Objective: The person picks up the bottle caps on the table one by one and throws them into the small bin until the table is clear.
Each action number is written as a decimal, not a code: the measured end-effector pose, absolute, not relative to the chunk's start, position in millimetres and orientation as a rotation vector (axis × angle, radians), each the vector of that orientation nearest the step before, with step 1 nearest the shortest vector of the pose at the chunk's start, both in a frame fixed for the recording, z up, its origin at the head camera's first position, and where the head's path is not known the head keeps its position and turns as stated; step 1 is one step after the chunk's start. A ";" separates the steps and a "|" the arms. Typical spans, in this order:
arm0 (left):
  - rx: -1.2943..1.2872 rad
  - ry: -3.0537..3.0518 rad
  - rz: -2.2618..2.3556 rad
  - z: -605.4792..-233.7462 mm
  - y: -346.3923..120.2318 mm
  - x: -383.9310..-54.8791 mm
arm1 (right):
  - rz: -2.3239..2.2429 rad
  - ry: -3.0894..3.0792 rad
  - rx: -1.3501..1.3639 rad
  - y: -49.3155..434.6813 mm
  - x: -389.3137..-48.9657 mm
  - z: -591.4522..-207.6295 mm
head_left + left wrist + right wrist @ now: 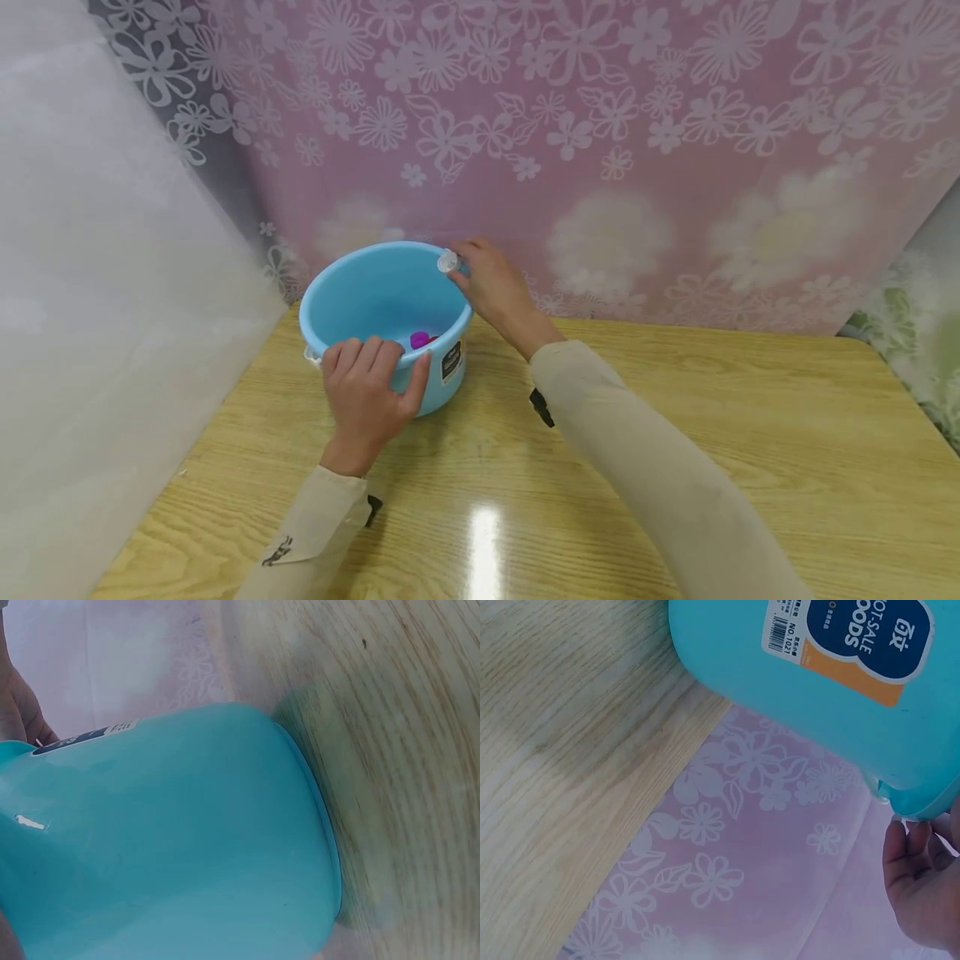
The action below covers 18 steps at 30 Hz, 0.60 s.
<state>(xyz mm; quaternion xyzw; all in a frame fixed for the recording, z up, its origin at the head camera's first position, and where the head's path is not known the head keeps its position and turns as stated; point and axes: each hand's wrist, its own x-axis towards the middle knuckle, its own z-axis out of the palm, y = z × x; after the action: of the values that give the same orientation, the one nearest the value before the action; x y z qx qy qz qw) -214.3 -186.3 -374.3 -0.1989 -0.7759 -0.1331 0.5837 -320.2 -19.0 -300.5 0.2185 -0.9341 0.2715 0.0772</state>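
Observation:
A light blue plastic bucket (pixel 375 283) stands upright on the table, its mouth tipped into view from above. My left hand (pixel 367 400) grips the bucket's near rim, its fingers bent over the edge and the thumb to the right. At the right far rim, my right hand (pixel 491 283) pinches a small clear round piece (pixel 447 261) between thumb and forefinger; its exact kind is unclear. In the right wrist view, the fingertips of that hand lie by the bucket's rim. Inside the bucket are a purple ring-shaped piece (pixel 420 340) and something red, mostly hidden by the near wall.
The wooden table (pixel 675 433) extends to the right of the bucket and toward me. A pink flowered curtain (pixel 570 183) hangs along the back edge, and a white sheet (pixel 127 275) borders the left side. A printed label (pixel 855 637) is stuck on the bucket's wall.

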 end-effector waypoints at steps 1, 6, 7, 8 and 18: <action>-0.465 -1.811 -0.309 -374.3 -186.3 -214.3 | 0.814 -2.795 0.652 -18.8 -320.1 -300.5; -0.463 -1.815 -0.303 -373.6 -187.7 -213.2 | 0.869 -2.777 0.623 -19.5 -318.5 -301.2; -0.464 -1.818 -0.303 -373.5 -188.1 -212.9 | 0.887 -2.772 0.609 -19.7 -318.2 -301.8; -0.465 -1.822 -0.303 -373.3 -188.4 -212.7 | 0.904 -2.769 0.596 -19.9 -317.8 -302.2; -0.478 -1.830 -0.342 -372.4 -185.5 -213.1 | 1.129 -2.655 0.531 -13.5 -315.5 -312.2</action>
<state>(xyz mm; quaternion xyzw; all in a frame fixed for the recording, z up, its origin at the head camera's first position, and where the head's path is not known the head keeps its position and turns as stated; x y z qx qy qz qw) -213.1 -185.5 -372.4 -0.2039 -0.7804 -0.1458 0.5728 -315.5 -13.5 -312.2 0.1799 -0.9001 0.3829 0.1040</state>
